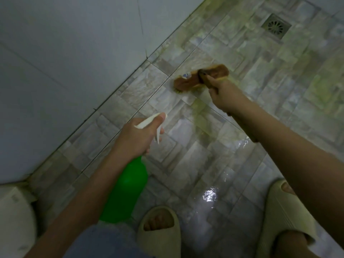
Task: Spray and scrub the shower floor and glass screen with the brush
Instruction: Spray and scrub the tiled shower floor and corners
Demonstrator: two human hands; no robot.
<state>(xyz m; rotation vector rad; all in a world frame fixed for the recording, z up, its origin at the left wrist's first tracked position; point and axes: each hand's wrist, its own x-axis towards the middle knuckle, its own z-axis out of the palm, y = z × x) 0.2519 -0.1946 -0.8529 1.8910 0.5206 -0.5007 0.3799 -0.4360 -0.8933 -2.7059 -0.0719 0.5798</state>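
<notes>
Wet stone-look floor [195, 164], R hand [222, 97] clenching wooden brush [202, 77], L hand [137, 138] gripping green bottle [126, 189].

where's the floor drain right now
In the head view the floor drain sits at the upper right of the tiled floor, beyond the brush that the right hand presses to the tiles.

Dim, bluish-grey light throughout; the brightest spot is a white glare patch on the wet floor tiles [210, 195] toward 5 o'clock. The brush [202, 78] is smeared by motion blur. Wide-angle bending curves the wall [65, 53] lines toward 10 o'clock, and corners darken
</notes>
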